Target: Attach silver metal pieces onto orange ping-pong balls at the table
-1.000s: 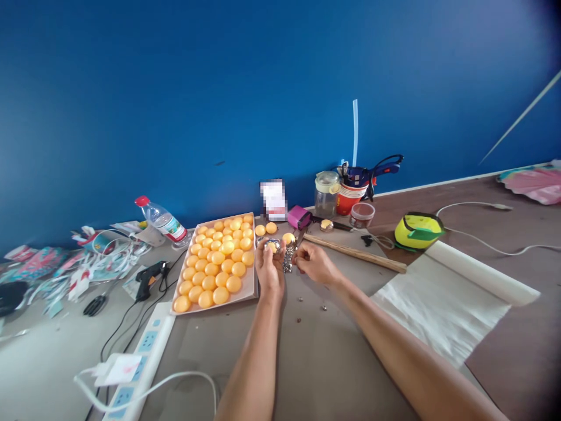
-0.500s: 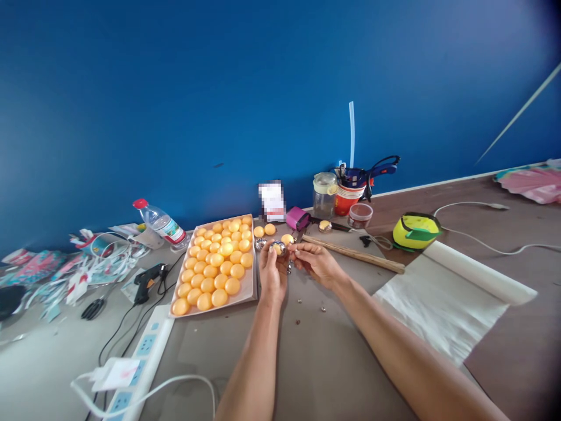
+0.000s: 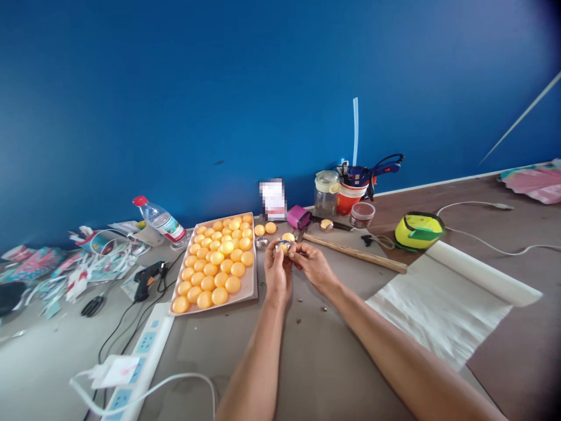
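An orange ping-pong ball partly covered in shiny silver [image 3: 283, 247] sits in the fingers of my left hand [image 3: 277, 275], which is closed on it. From the right side, my right hand [image 3: 313, 263] presses its pinched fingertips against the same ball; whether a small bit is between them is too small to tell. Just behind is another orange ball [image 3: 288, 237], partly hidden. A crumpled silver piece [image 3: 262, 242] lies left of my hands, near two plain orange balls [image 3: 270, 228]. Several tiny bits [image 3: 325, 309] are scattered on the table right of my left forearm.
A box of orange balls [image 3: 255, 286] stands at left, with a bottle [image 3: 169, 227], glue gun [image 3: 148, 280] and power strip [image 3: 151, 339] beyond. A wooden-handled hammer [image 3: 359, 253] lies at right, near a white roll [image 3: 482, 275], yellow-green container [image 3: 418, 233], jar [image 3: 326, 196] and red cups [image 3: 349, 202].
My right fingertips have come in against the silvered ball. Both hands and the ball have shifted slightly right in the view.
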The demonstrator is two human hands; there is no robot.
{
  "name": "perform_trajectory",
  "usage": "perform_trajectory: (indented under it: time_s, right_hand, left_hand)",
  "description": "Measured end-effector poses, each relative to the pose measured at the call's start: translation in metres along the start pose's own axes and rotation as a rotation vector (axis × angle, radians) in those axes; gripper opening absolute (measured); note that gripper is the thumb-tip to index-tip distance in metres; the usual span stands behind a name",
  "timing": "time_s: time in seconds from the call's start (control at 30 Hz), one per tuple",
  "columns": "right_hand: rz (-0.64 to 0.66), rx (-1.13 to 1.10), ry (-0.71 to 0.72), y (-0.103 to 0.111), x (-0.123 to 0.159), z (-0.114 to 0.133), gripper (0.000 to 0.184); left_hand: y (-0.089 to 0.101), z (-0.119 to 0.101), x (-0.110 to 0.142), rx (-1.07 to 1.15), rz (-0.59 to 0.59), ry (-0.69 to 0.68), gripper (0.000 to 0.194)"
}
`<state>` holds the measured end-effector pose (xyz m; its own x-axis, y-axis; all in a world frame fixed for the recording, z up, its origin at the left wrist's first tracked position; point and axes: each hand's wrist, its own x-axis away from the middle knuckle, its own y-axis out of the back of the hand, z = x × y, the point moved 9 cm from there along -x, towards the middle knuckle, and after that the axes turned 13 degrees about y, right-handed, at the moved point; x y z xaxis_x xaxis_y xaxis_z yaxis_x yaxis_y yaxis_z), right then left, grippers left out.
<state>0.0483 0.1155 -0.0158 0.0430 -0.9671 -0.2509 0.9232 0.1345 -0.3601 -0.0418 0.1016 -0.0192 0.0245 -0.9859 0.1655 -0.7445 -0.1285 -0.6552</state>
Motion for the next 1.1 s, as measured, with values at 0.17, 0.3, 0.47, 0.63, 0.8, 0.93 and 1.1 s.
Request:
perform_trajectory:
  time_s: [0.17,0.3,0.47,0.63,0.8,0.93,1.1]
  right_hand:
    - [-0.03,0.013,0.002,0.002,0.0,0.001,0.024]
    - [-0.019,-0.023,-0.011,-0.001,0.002,0.001,0.023]
    - [-0.048,-0.089,-0.033,0.0,0.005,-0.004,0.025]
    - [-0.064,-0.099,-0.045,0.002,0.006,-0.005,0.028]
    - [-0.055,-0.05,-0.033,0.001,0.006,-0.003,0.03]
    - [-0.098,0.027,-0.008,0.008,0.006,-0.005,0.028]
    - [-0.139,0.065,-0.008,0.011,0.004,-0.007,0.028]
  left_hand:
    - [0.0,0.002,0.001,-0.007,-0.008,-0.005,0.037]
    - [0.001,0.002,0.0,-0.022,-0.001,-0.029,0.037]
    - [0.006,0.002,0.0,-0.102,-0.031,-0.073,0.035]
    - [0.008,0.0,0.002,-0.201,-0.066,-0.129,0.033]
    - [0.009,0.001,0.004,-0.234,-0.09,-0.137,0.033]
    - [0.008,0.004,0.004,-0.233,-0.085,-0.124,0.034]
    - [0.009,0.004,0.003,-0.182,-0.084,-0.116,0.032]
